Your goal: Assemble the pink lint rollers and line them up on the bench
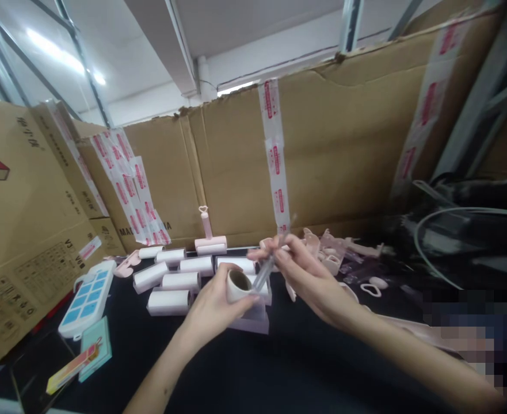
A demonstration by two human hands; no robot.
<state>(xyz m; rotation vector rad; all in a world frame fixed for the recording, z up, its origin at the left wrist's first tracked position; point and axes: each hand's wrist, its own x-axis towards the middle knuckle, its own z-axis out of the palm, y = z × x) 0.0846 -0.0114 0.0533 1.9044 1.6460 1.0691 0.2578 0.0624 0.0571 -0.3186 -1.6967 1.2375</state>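
Observation:
My left hand grips a white paper roll with a brown cardboard core, its open end facing me. My right hand pinches a clear plastic handle piece whose tip points into the roll's core. Both hands hover over a black table, just above a pale pink holder. Several more white rolls lie in rows behind my left hand. An assembled pink lint roller stands upright at the back.
Pink plastic parts lie scattered to the right. A white and blue tray and a teal card lie at the left. Taped cardboard boxes wall in the back and left. Dark bags and a cable sit at right.

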